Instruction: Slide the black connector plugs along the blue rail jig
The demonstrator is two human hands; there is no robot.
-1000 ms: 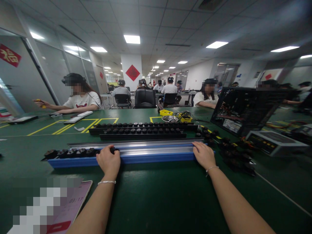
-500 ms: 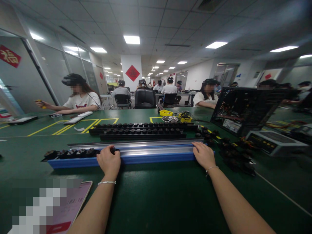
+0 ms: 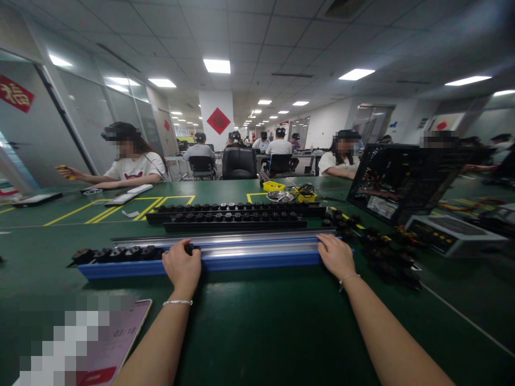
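Blue rail (image 3: 257, 261) lies on green table (image 3: 257, 327), long axis left-right. Left hand (image 3: 183, 264) at mid-rail, fingers curled onto black part (image 3: 187, 249) at end of black row (image 3: 116, 253). Right hand (image 3: 336, 256) at rail's right end, fingers pressed flat on top; grip state unclear.

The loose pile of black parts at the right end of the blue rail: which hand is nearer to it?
Right. The right hand rests on the blue rail's right end, just beside the loose black parts. The left hand sits farther along the rail, toward its left end.
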